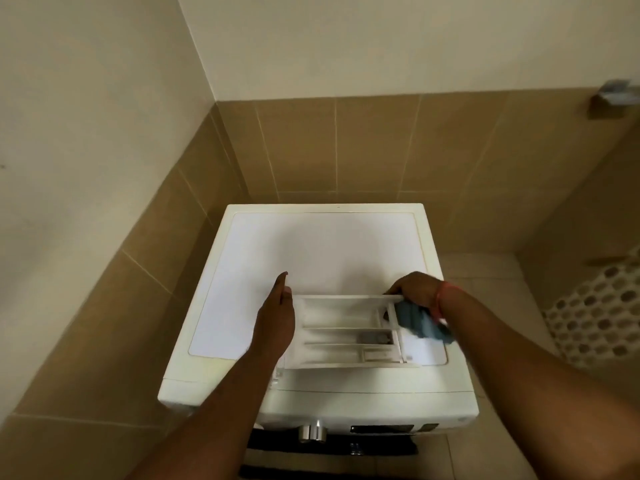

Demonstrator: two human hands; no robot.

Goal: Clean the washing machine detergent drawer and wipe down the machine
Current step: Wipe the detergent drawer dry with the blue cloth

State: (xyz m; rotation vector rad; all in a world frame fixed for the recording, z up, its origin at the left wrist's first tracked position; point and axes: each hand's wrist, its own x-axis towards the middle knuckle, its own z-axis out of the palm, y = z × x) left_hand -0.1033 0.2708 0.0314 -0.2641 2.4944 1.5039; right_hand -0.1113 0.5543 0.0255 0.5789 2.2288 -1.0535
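Head view: two hands (275, 320) (414, 289), one drawer (346, 332), seemingly one cloth (420, 322).

The blue cloth (424, 322) is blurred and partly hidden under the right hand (414, 289).

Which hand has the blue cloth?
The right hand, the one with the red band at its wrist. It grips the blue cloth at the right end of the detergent drawer. The left hand holds no cloth, only the drawer's other end.
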